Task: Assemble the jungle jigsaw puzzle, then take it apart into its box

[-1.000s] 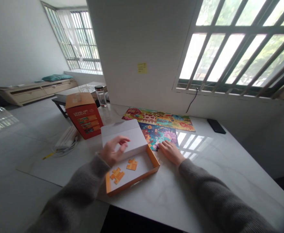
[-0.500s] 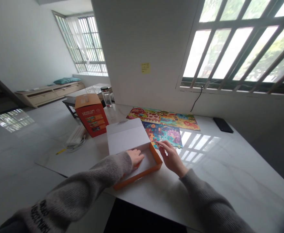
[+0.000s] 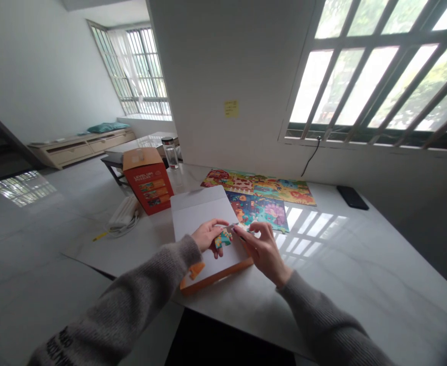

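My left hand [image 3: 207, 236] holds a small colourful puzzle piece [image 3: 223, 238] above the open orange tray box [image 3: 223, 272]. My right hand [image 3: 261, 249] meets it from the right, thumb and fingers pinching the same piece. One orange piece [image 3: 196, 270] still lies in the tray near its front left corner. The box's white lid [image 3: 200, 212] stands open behind the hands. Just beyond, two assembled puzzle pictures lie flat on the white table: a nearer blue one [image 3: 259, 210] and a farther long one [image 3: 259, 185].
A red-orange puzzle carton [image 3: 148, 180] stands at the table's left end, a clear glass jar [image 3: 170, 152] behind it. A black phone [image 3: 352, 197] lies at the right by the wall. A white power strip with cable [image 3: 123, 216] rests at the left edge.
My left hand went down into the tray and came up with a puzzle piece. My right hand left the blue puzzle's edge and moved left to take hold of the same piece.
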The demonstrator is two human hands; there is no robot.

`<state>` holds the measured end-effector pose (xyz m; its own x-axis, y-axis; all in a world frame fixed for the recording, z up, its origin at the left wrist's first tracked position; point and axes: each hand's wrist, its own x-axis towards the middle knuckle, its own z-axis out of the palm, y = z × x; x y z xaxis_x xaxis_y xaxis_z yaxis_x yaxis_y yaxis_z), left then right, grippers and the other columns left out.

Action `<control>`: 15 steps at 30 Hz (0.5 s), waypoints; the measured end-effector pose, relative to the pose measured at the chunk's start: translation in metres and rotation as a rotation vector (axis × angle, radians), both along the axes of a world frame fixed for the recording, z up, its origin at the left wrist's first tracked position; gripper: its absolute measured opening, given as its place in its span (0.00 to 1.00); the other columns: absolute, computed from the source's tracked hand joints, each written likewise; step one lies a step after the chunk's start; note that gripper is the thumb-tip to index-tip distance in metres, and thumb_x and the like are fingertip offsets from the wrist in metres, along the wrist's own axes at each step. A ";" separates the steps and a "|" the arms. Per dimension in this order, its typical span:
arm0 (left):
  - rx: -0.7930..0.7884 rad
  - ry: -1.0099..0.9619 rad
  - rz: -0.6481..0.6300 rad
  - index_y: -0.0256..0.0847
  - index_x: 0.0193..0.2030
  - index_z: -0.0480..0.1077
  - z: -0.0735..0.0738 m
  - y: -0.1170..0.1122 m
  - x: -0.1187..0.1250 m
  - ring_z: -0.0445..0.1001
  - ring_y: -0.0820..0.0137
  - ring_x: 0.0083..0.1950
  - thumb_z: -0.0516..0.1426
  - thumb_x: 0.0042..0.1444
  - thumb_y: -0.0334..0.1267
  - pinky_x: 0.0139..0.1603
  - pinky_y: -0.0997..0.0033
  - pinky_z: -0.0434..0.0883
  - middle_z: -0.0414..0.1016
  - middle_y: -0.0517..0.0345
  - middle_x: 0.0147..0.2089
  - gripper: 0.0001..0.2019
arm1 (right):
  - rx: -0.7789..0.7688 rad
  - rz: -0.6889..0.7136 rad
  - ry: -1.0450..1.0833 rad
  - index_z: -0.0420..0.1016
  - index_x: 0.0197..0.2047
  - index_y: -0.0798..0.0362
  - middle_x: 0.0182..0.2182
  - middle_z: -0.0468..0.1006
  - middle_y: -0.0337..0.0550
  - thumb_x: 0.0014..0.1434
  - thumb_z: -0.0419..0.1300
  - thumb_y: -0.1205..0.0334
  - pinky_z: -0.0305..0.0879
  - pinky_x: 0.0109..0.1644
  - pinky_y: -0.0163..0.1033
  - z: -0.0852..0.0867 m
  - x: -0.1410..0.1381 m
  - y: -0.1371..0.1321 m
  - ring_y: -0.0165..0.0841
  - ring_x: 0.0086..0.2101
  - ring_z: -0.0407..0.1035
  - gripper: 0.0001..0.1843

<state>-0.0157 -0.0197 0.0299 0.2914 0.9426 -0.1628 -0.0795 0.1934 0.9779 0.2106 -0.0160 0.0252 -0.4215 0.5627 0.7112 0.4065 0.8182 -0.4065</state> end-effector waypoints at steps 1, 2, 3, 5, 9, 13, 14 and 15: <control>-0.023 -0.046 0.015 0.39 0.55 0.62 0.000 -0.002 0.002 0.74 0.66 0.18 0.60 0.58 0.49 0.16 0.70 0.69 0.77 0.55 0.31 0.23 | 0.020 0.010 -0.059 0.68 0.64 0.34 0.43 0.67 0.48 0.68 0.53 0.68 0.72 0.52 0.53 0.000 -0.004 -0.002 0.42 0.47 0.65 0.26; -0.040 -0.095 0.029 0.38 0.53 0.63 0.001 -0.004 0.004 0.75 0.66 0.19 0.59 0.59 0.48 0.17 0.69 0.71 0.76 0.55 0.30 0.22 | 0.028 0.033 -0.107 0.67 0.65 0.34 0.42 0.67 0.48 0.67 0.52 0.69 0.72 0.51 0.52 0.000 -0.009 -0.004 0.42 0.45 0.65 0.28; -0.051 -0.148 0.047 0.37 0.52 0.65 0.002 -0.007 0.006 0.76 0.65 0.22 0.59 0.59 0.48 0.20 0.67 0.73 0.76 0.55 0.31 0.20 | 0.030 0.064 -0.141 0.65 0.67 0.34 0.42 0.67 0.48 0.66 0.52 0.71 0.73 0.51 0.52 0.000 -0.013 -0.006 0.42 0.45 0.65 0.30; -0.045 -0.236 0.090 0.35 0.51 0.67 0.005 -0.012 0.007 0.77 0.66 0.26 0.59 0.59 0.49 0.25 0.65 0.76 0.75 0.53 0.33 0.20 | 0.023 0.145 -0.163 0.60 0.69 0.37 0.48 0.68 0.49 0.63 0.51 0.75 0.71 0.54 0.54 0.000 -0.020 -0.009 0.43 0.49 0.65 0.35; 0.074 -0.207 0.165 0.36 0.55 0.66 0.010 -0.020 -0.011 0.75 0.71 0.26 0.68 0.50 0.42 0.25 0.71 0.75 0.73 0.58 0.33 0.28 | -0.062 0.277 -0.057 0.56 0.70 0.43 0.58 0.67 0.50 0.57 0.47 0.79 0.67 0.60 0.53 0.008 -0.027 -0.010 0.42 0.57 0.64 0.40; 0.113 -0.130 0.279 0.37 0.53 0.63 0.011 -0.024 -0.050 0.77 0.66 0.25 0.66 0.48 0.39 0.20 0.71 0.73 0.76 0.55 0.35 0.27 | -0.135 0.072 -0.026 0.73 0.53 0.50 0.44 0.75 0.49 0.59 0.49 0.76 0.71 0.50 0.44 0.008 -0.041 0.003 0.38 0.44 0.71 0.23; 0.109 -0.124 0.310 0.37 0.53 0.63 0.009 -0.026 -0.059 0.78 0.65 0.25 0.65 0.49 0.39 0.19 0.71 0.72 0.76 0.54 0.36 0.26 | -0.150 0.069 -0.141 0.75 0.48 0.51 0.40 0.75 0.48 0.60 0.51 0.74 0.71 0.47 0.43 0.006 -0.049 0.006 0.38 0.41 0.72 0.18; 0.108 -0.118 0.334 0.37 0.52 0.63 0.007 -0.027 -0.066 0.78 0.64 0.24 0.64 0.49 0.39 0.18 0.70 0.72 0.77 0.54 0.36 0.24 | -0.174 0.103 -0.304 0.76 0.46 0.51 0.38 0.76 0.48 0.60 0.54 0.71 0.71 0.44 0.42 0.003 -0.060 0.008 0.38 0.39 0.73 0.14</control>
